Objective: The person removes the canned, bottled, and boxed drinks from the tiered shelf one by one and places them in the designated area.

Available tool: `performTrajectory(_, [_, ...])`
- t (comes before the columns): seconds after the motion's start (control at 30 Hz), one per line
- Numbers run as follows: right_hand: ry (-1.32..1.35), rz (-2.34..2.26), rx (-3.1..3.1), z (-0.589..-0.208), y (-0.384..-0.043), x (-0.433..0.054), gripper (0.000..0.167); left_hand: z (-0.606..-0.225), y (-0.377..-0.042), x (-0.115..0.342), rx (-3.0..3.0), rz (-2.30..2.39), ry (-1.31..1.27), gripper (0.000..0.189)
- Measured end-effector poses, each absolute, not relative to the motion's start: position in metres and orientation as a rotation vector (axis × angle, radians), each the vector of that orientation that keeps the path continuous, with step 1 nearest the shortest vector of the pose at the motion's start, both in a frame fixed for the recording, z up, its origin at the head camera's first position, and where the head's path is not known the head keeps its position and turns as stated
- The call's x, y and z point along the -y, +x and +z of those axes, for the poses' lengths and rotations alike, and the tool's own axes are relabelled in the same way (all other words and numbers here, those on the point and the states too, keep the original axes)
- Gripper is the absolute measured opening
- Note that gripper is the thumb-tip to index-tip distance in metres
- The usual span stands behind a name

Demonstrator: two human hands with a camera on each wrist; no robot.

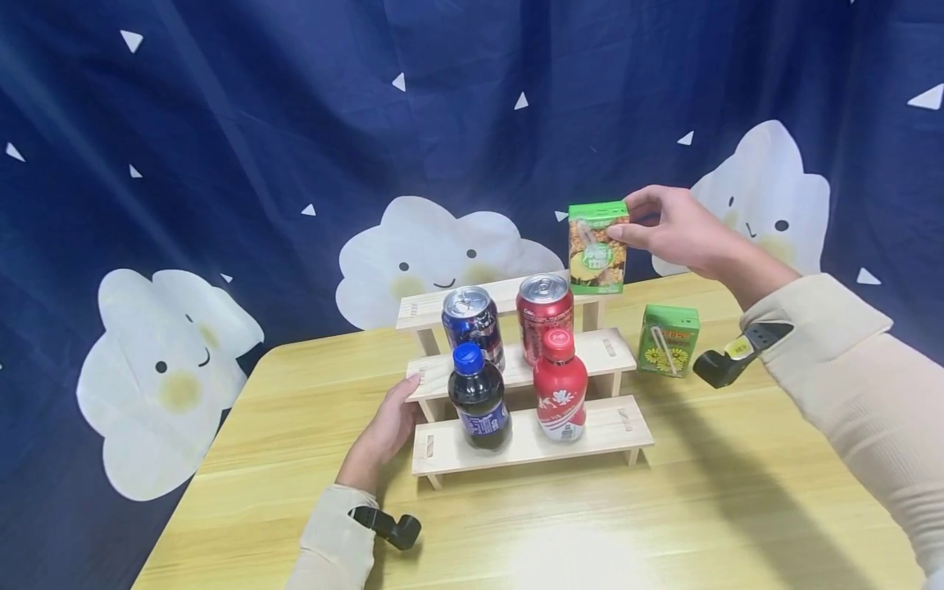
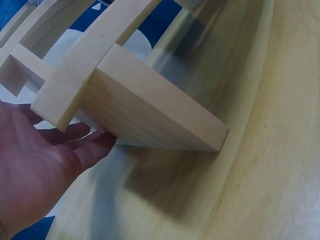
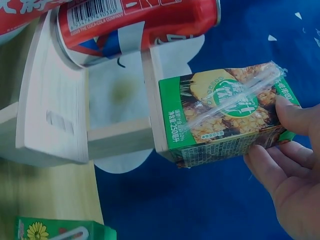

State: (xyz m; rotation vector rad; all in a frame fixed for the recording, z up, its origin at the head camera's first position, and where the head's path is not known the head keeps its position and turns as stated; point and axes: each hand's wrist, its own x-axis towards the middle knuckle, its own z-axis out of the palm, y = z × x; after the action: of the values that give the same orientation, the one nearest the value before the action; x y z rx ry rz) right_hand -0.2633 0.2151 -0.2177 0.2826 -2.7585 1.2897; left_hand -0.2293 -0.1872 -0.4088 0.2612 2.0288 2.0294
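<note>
My right hand (image 1: 682,225) pinches a pineapple juice box (image 1: 597,258) with green edges by its upper end, thumb on the front. In the right wrist view the box's base is right at the right end of the wooden three-tier stand's top board (image 3: 158,112). My left hand (image 1: 387,422) is at the stand's left end, by the middle board (image 1: 424,383). Seen from the left wrist, its fingers (image 2: 97,150) lie fairly straight against the side support (image 2: 145,110); the thumb is hidden.
A blue can (image 1: 472,324) and a red cola can (image 1: 544,315) stand on the middle tier. The bottom tier bears a dark, blue-capped bottle (image 1: 479,406) and a red bottle (image 1: 560,393). A green drink box (image 1: 667,340) stands on the table (image 1: 295,410), right of the stand.
</note>
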Motion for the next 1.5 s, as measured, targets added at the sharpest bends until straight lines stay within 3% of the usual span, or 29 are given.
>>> performTrajectory(0.67, [0.184,1.188,2.773,-0.218,-0.254,-0.263,0.062,-0.411,-0.231,0.191,-2.041,2.005,0.272,0.054])
performTrajectory(0.97, [0.182,1.141,2.75,-0.237,-0.249,-0.291,0.057,-0.408,-0.23,0.192,-2.038,1.991,0.286,0.056])
performTrajectory(1.5, [0.075,1.108,2.755,-0.266,-0.238,-0.329,0.063,-0.409,-0.23,0.194,-2.011,2.027,0.25,0.054])
